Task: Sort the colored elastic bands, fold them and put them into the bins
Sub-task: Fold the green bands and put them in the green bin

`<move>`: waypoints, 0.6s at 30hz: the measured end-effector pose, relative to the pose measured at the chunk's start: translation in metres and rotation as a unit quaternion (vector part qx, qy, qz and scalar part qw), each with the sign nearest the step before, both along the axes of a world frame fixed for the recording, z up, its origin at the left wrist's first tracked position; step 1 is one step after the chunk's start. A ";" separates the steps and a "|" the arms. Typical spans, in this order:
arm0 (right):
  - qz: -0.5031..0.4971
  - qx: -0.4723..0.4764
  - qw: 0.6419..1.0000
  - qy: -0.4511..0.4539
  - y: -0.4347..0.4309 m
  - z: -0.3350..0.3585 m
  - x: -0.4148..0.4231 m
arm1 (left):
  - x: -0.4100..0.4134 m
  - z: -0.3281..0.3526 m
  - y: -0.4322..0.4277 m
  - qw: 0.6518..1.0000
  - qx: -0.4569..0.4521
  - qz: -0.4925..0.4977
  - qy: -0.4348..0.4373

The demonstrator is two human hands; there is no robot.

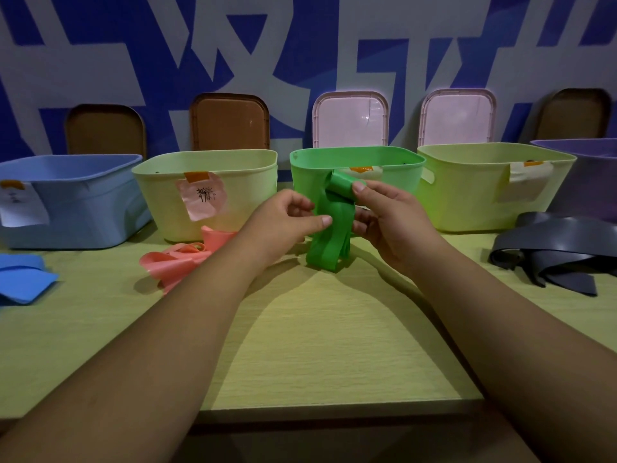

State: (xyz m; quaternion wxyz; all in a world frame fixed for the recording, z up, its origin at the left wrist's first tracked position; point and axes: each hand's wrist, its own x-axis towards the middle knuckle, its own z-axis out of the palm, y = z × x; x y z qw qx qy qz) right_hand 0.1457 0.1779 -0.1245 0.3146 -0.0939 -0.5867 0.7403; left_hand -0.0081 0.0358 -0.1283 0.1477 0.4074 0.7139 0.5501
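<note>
Green band [329, 243], folded in hanging loops, before green bin [397, 182]; pink band [177, 260] crumpled leftward.

The green band [329, 242] is showing smooth, glossy rubber, the green bin [400, 187] is looking like matt plastic, and the table [327, 345] is showing matt wood grain.

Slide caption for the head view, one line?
Left hand and right hand grip a partly folded green band in front of the green bin.
</note>
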 end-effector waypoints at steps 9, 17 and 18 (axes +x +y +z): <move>-0.021 0.051 0.998 -0.016 0.002 -0.005 -0.006 | 0.008 0.002 0.004 0.996 0.092 -0.014 -0.020; -0.065 0.109 0.990 -0.054 0.000 -0.007 -0.007 | 0.009 0.003 0.003 0.995 0.081 0.012 0.047; -0.068 0.114 0.989 -0.059 -0.001 -0.006 -0.007 | 0.010 0.003 0.004 0.995 0.081 0.014 0.054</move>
